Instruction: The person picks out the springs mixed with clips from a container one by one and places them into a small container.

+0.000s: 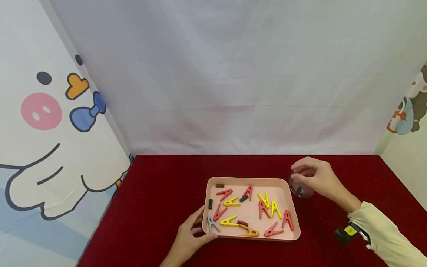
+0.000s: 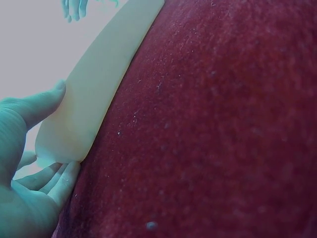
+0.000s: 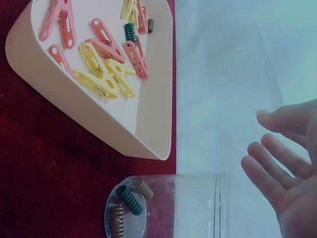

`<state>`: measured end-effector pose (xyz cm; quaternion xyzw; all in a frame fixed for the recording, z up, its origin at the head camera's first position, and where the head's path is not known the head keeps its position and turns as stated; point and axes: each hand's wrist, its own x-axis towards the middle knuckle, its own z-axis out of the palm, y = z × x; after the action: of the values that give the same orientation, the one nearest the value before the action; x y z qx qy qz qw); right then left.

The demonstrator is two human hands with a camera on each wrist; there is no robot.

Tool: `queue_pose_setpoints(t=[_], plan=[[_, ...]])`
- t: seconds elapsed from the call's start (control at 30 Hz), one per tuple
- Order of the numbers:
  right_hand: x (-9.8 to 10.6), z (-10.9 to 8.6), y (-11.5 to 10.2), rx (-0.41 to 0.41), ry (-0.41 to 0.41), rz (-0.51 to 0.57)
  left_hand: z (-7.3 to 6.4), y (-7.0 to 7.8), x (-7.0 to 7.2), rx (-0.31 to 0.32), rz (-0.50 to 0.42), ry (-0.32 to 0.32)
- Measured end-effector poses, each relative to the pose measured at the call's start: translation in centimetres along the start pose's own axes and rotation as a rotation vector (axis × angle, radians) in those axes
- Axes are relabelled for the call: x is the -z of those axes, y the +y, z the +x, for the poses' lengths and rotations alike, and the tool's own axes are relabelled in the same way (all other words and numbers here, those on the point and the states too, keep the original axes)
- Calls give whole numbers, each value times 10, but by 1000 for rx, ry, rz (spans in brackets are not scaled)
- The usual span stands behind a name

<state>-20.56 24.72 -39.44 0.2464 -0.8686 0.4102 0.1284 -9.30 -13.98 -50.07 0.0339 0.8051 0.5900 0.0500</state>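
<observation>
The left hand (image 1: 188,233) holds the near left corner of the pale pink tray (image 1: 278,188), with the thumb against the near wall and the other fingers curled against the outside of the left wall. Just inside from these fingers lie a dark green spring (image 1: 210,203) and a grey clip (image 1: 212,225); farther from them, near the far wall, is a brown spring (image 1: 219,185). To the right of the left fingers are spread red clips (image 1: 287,220) and yellow clips (image 1: 229,221), and a dark red spring (image 1: 242,223) beside an orange clip (image 1: 250,232). Beyond the right end of the tray stands a clear jar (image 1: 307,193), with springs (image 3: 130,200) at its bottom, below the right fingers. The right hand (image 1: 318,180) is over this jar, its fingers bent loosely and apart from the thumb.
</observation>
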Motion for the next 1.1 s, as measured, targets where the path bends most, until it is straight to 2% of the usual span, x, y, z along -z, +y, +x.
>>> queue_pose_setpoints(t=[0.33, 0.7, 0.9, 1.1], plan=[[-11, -1, -6, 69, -26, -24, 0, -1, 0, 8, -20, -7], [-19, -5, -15, 76, -107, 78, 0, 1, 0, -1, 12, -9], [-22, -8, -17, 101, -122, 75, -1, 6, 1, -3, 7, -11], [-27, -10, -20, 146, -155, 106, -1, 0, 1, -10, 12, -5]])
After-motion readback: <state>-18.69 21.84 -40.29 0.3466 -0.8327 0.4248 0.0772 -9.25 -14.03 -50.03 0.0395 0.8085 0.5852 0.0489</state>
